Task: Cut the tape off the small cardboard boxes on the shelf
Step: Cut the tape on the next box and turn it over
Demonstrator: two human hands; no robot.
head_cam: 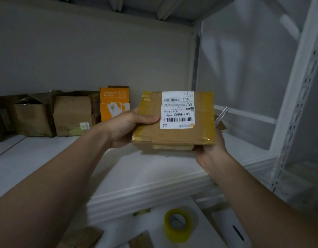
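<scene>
A small flat cardboard box, sealed with yellowish tape and bearing a white shipping label, is held up above the white shelf. My left hand grips its left edge, thumb across the top. My right hand supports the box's right underside, its fingers mostly hidden behind the box. A thin metal blade of a cutter sticks up behind the box's right edge, on the side of my right hand.
Several opened brown boxes and an orange box stand at the shelf's back left. A roll of yellow tape and cardboard scraps lie on the lower surface. A white perforated shelf post rises at right.
</scene>
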